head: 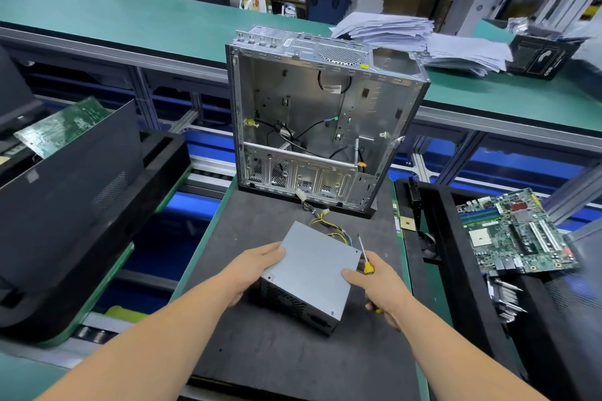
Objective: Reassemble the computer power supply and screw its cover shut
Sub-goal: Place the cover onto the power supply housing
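Head view: PSU [311,273] on dark tabletop [280,355], cover on, cables trailing toward case [325,114]. Left hand [252,273] grips PSU's left edge. Right hand [381,290] holds screwdriver [365,257] in curled fingers, thumb on cover. Screwdriver tip points away, just beside PSU's right edge; right hand nearer right-side screw holes.

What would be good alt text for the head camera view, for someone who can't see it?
Two hands hold a grey power supply on a dark mat; the left hand grips its side, while the right hand also holds a yellow-handled screwdriver. An empty computer case stands open behind.
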